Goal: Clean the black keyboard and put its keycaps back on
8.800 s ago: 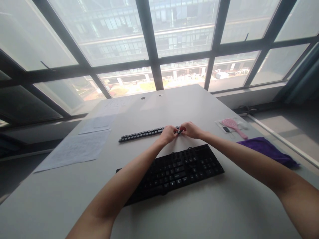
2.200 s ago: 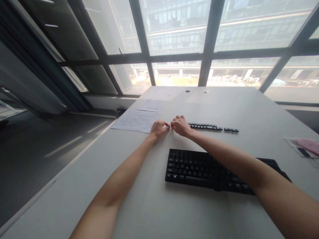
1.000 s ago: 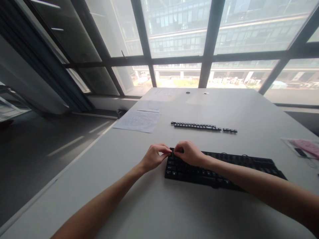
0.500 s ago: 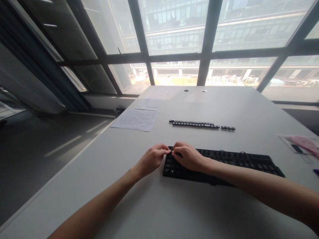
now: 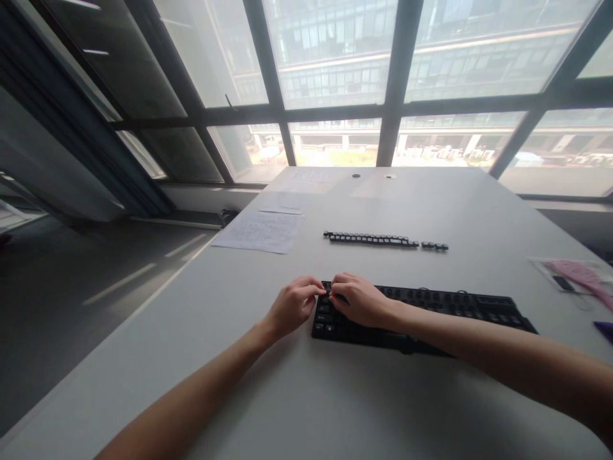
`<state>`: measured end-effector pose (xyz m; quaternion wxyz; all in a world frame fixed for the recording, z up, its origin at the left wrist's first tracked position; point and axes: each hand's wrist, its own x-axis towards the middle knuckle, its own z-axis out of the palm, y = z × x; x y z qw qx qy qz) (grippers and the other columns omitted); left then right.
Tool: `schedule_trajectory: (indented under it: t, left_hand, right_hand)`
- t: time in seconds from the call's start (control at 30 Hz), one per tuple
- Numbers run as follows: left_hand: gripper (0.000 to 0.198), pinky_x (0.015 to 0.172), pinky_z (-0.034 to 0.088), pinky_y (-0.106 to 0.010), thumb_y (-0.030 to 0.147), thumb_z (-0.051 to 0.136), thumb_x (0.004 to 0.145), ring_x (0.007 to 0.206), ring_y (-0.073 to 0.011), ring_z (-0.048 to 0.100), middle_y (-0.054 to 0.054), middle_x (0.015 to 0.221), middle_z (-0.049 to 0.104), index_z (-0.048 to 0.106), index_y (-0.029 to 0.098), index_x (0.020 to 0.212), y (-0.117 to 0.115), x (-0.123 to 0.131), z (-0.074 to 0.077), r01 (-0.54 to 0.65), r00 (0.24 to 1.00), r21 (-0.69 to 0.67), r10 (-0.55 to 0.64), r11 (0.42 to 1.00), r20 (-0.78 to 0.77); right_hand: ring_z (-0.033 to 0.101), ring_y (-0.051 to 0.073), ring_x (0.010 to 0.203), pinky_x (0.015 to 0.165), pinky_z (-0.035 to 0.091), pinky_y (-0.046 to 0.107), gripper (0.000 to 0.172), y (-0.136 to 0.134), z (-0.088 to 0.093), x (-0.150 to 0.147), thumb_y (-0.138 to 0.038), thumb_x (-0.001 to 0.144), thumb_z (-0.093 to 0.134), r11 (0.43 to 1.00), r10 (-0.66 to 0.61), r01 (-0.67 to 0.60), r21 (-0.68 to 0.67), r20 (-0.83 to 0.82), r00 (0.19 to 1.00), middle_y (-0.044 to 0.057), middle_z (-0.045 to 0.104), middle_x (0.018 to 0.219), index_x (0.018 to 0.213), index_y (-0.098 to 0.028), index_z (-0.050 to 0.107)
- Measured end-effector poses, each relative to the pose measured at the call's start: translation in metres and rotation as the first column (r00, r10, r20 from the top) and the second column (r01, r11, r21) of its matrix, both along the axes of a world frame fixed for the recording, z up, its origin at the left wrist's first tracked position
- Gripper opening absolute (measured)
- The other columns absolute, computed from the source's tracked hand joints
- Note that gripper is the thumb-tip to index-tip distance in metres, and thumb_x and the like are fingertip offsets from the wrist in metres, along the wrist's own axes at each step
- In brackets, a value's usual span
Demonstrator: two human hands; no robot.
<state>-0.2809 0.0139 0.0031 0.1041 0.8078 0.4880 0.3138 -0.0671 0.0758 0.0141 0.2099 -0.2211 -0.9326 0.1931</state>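
Observation:
A black keyboard [image 5: 445,310] lies across the grey table [image 5: 335,396] in front of me. My left hand [image 5: 291,308] and my right hand [image 5: 358,300] meet at the keyboard's far left corner, fingers curled and pinched together over the top-left keys. What the fingertips press or hold there is hidden. Beyond the keyboard, a row of loose black keycaps [image 5: 371,239] lies in a line, with a few more keycaps [image 5: 435,246] set slightly apart at its right end.
Printed paper sheets [image 5: 261,231] lie at the table's far left, near its edge. A clear bag with a pink brush [image 5: 572,275] sits at the right edge, with a bit of purple cloth [image 5: 604,329] beside it. Large windows stand behind the table.
Both hands came back from the left end of the keycap row to the keyboard's top-left corner and have stayed pinched there over the last second.

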Motion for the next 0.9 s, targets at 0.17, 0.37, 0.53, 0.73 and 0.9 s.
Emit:
schedule_trajectory:
  t: [0.17,0.37,0.53,0.73,0.9]
  left_hand:
    - [0.024,0.087,0.054,-0.031,0.010,0.053,0.091,0.092,-0.0176,0.067,-0.005,0.097,0.072,0.073,0.021,0.100,0.027,-0.005,0.006,-0.100,0.989,0.033,0.096,0.994,0.111]
    - [0.019,0.097,0.051,-0.036,0.019,0.060,0.093,0.101,-0.0216,0.064,-0.006,0.103,0.072,0.075,0.020,0.106,0.111,-0.009,0.008,-0.224,0.973,0.148,0.231,0.963,-0.028]
    - [0.021,0.092,0.052,-0.038,0.020,0.062,0.094,0.100,-0.0246,0.059,-0.009,0.104,0.070,0.077,0.021,0.109,0.152,0.006,-0.007,-0.317,0.930,0.188,0.343,0.930,-0.129]
    - [0.028,0.091,0.051,-0.039,0.022,0.063,0.094,0.105,-0.0267,0.055,-0.009,0.110,0.067,0.073,0.026,0.120,0.154,0.011,-0.022,-0.308,0.919,0.170,0.339,0.936,-0.200]
    - [0.026,0.092,0.050,-0.041,0.023,0.065,0.092,0.104,-0.0283,0.056,-0.011,0.112,0.065,0.074,0.022,0.116,0.156,0.006,-0.023,-0.311,0.923,0.136,0.333,0.941,-0.194]
  right_hand:
    - [0.060,0.019,0.089,0.082,0.045,0.030,0.016,0.024,-0.001,0.004,-0.017,0.095,0.057,0.999,-0.047,0.047,-0.001,-0.081,0.996,0.007,0.070,0.093,0.095,-0.019,0.073]
    - [0.055,0.026,0.105,0.090,0.043,0.036,0.022,0.095,0.002,-0.002,-0.017,0.096,0.056,0.927,-0.336,0.331,0.179,0.003,0.942,0.013,0.067,0.107,0.107,-0.016,0.075]
    - [0.049,0.030,0.112,0.089,0.040,0.040,0.025,0.125,-0.006,-0.016,-0.020,0.096,0.056,0.886,-0.401,0.348,0.307,0.130,0.907,0.016,0.061,0.120,0.113,-0.018,0.073]
    - [0.046,0.031,0.114,0.089,0.036,0.041,0.026,0.134,-0.017,-0.025,-0.024,0.099,0.052,0.873,-0.397,0.331,0.357,0.130,0.909,0.017,0.059,0.122,0.112,-0.018,0.073]
    - [0.045,0.031,0.113,0.091,0.032,0.043,0.024,0.138,-0.016,-0.031,-0.022,0.098,0.052,0.892,-0.350,0.281,0.354,0.147,0.925,0.017,0.063,0.118,0.103,-0.016,0.075]
